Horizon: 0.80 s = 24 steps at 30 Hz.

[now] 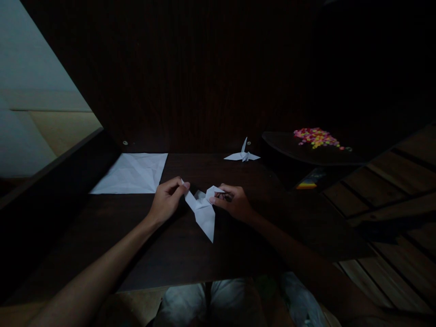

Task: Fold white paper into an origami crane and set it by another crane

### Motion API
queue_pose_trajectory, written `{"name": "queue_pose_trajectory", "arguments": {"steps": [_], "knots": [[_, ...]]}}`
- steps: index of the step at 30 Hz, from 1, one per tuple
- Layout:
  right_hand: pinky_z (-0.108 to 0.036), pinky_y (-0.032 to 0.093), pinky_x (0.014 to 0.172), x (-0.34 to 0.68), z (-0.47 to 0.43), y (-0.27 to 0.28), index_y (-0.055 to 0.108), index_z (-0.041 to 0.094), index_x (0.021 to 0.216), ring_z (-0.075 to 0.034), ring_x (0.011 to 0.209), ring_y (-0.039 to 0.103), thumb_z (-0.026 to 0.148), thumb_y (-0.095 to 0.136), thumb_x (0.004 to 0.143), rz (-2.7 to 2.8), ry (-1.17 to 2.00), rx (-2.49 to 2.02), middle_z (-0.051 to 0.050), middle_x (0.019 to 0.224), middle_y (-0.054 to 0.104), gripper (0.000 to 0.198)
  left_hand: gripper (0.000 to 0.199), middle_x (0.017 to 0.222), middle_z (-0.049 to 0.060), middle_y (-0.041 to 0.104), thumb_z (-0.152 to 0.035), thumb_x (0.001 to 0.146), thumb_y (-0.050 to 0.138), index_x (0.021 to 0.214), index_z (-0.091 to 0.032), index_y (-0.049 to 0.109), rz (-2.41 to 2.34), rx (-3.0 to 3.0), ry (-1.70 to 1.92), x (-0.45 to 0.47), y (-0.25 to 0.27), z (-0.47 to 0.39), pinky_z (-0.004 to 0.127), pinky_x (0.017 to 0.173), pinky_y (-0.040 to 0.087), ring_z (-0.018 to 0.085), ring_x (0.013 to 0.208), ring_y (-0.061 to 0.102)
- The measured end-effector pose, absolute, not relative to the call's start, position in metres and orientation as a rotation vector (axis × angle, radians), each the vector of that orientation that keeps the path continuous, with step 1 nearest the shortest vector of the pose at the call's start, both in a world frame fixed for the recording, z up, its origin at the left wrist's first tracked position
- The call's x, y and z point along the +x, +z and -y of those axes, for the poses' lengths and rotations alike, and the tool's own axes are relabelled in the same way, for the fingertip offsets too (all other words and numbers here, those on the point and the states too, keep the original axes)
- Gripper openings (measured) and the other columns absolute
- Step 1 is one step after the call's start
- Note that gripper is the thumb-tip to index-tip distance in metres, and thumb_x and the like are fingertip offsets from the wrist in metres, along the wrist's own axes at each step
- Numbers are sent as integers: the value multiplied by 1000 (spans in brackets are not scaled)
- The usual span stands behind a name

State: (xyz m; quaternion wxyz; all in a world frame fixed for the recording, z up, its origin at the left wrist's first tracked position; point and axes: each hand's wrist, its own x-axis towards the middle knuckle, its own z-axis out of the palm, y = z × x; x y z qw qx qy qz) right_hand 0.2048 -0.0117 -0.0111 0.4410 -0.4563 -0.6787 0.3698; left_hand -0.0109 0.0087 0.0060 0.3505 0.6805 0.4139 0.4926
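Note:
A white origami crane (205, 214) is held up between both hands over the dark desk. My left hand (166, 197) pinches one narrow folded point of it with thumb and fingertips. On the other side, my right hand (235, 201) grips the opposite end, thumb in front, near a bent tip. One broad wing hangs down toward me, and part of the far wing shows behind. Farther back on the desk stands a smaller-looking finished paper crane (244, 156), wings spread. Left of my left hand lies a creased white paper sheet (132, 173), flat on the desk.
A dark desk (163, 254) has a raised panel behind and a low side board (51, 168) at left. On the curved shelf (289, 152) at right lies a heap of small colourful pieces (318, 137). Slatted wood (398, 181) is farther right. My knees (184, 304) are below the front edge.

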Motion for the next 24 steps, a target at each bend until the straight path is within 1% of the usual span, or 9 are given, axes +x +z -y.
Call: {"name": "queue_pose_trajectory", "arguments": {"steps": [3,8,11,16,18,20,24], "knots": [[-21,37,53,204,11,-12,60,15,63,-9,56,45,31,72,71,1693,922,-1116,4,62,49,21,27,57,-3,48,-30,81,59,59,-17,51,-1060,1743,1267,-11,6,-8,24,55,37,11,56,44],[-21,39,54,205,11,-14,63,15,66,-9,58,49,30,73,71,1709,930,-1076,2,64,55,19,32,59,-2,45,-33,83,58,56,-17,48,-1055,1754,1259,-15,5,-8,25,57,36,12,58,43],[-21,38,53,205,11,-15,62,15,65,-9,58,49,31,73,70,1712,957,-1063,2,65,55,20,35,60,-2,44,-36,85,56,57,-18,48,-1061,1774,1239,-15,4,-7,25,56,35,13,58,42],[-22,37,54,204,11,-14,60,16,63,-9,57,48,31,72,72,1735,937,-1051,3,64,54,21,39,55,-3,42,-37,89,50,55,-19,47,-1156,1767,1258,-15,5,-5,26,52,34,12,52,39],[-22,37,54,205,12,-14,60,16,63,-9,57,47,30,72,72,1744,932,-1044,3,64,53,21,41,53,-2,44,-35,91,45,54,-19,49,-1217,1754,1273,-15,5,-5,27,52,35,13,51,41],[-22,36,54,205,12,-13,61,16,64,-9,57,46,29,72,72,1741,932,-1050,4,64,51,19,43,54,0,50,-34,93,42,54,-19,53,-1230,1750,1275,-15,5,-6,28,53,37,15,52,45],[-22,35,53,205,13,-12,61,16,65,-9,56,45,30,72,72,1705,915,-1084,4,63,48,19,42,65,3,60,-36,92,38,64,-18,63,-1076,1788,1238,-15,7,-9,30,59,42,18,61,54]]}}
